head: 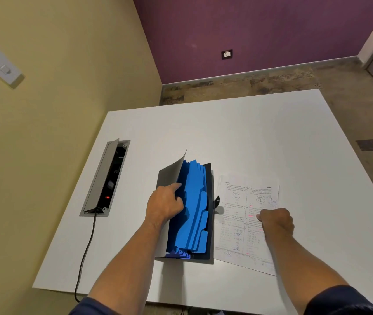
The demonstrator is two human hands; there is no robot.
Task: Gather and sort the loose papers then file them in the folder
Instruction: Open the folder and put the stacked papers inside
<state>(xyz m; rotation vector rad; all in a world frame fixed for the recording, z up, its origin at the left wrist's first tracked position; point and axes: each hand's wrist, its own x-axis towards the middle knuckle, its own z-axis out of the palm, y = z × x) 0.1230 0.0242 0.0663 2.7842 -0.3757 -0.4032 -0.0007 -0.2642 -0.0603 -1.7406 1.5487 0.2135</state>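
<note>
Your left hand [165, 204] grips the grey front cover of the folder [190, 214] at centre frame, fingers curled round its edge, holding it open. Your right hand [276, 220] is curled on the papers [240, 223], just right of the folder; can't tell if it pinches a sheet. Blue tabbed dividers [194, 201] fan out inside, stepped. White table [249, 137], w/ open cable box [106, 178] at left. Beyond: mottled floor [271, 80], yellow and purple walls.

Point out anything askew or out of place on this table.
The papers lie skewed, lower sheets fanning past the stack's near corner. The cable box set in the table has its lid propped open. Otherwise nothing stands out.
</note>
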